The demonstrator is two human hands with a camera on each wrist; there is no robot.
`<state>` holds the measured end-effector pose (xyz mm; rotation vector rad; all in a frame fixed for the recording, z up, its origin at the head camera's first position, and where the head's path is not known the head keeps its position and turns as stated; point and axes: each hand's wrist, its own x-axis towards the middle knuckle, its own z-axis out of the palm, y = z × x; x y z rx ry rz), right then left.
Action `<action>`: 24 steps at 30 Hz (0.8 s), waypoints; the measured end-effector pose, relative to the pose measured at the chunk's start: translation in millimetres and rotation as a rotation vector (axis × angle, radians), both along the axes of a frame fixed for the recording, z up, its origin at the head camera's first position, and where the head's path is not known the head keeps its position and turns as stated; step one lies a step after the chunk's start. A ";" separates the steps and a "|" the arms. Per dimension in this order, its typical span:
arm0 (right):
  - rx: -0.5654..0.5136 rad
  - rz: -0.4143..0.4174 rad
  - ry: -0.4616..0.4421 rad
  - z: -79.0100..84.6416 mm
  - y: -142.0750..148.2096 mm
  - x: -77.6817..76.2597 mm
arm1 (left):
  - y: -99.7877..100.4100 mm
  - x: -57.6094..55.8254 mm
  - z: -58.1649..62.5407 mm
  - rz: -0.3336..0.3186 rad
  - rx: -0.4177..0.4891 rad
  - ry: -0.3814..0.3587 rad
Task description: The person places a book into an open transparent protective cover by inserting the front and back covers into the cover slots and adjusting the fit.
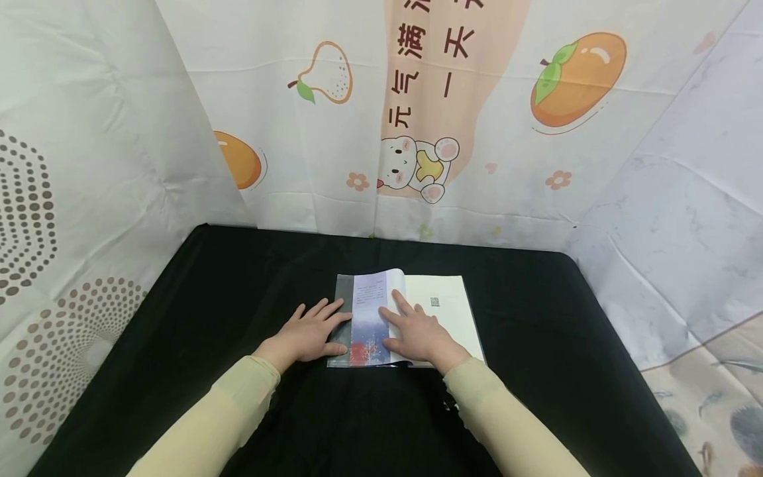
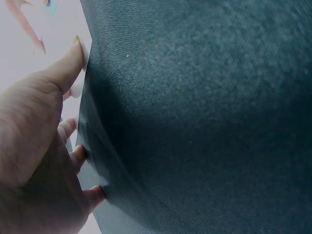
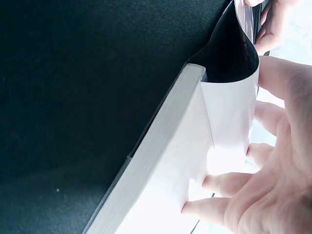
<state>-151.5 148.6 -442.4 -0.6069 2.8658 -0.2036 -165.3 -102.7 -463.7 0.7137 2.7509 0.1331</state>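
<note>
A book (image 1: pixel 447 318) lies on the black cloth, its white page with a small printed code showing at the right. To the left is its purple-blue cover flap (image 1: pixel 369 321), with small print and red trees. A strip of clear plastic (image 1: pixel 344 288) sticks out past the flap's left edge. My left hand (image 1: pixel 306 334) rests on that strip with fingers spread. The straight fingers of my right hand (image 1: pixel 420 334) press on the flap and the fold beside it. In the right wrist view the cover (image 3: pixel 231 109) bows up from the thick page block (image 3: pixel 153 141).
Black cloth (image 1: pixel 268 265) covers the table around the book. White printed curtains (image 1: pixel 334 146) hang behind the table and along both sides.
</note>
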 end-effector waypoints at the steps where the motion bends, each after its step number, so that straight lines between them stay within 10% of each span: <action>1: 0.000 0.001 0.001 0.2 -0.1 0.0 | 0.0 0.0 0.3 0.000 0.002 -0.002; 24: 0.035 -0.024 -0.005 -1.4 -2.9 0.3 | 0.3 -0.1 1.2 -0.004 0.003 -0.008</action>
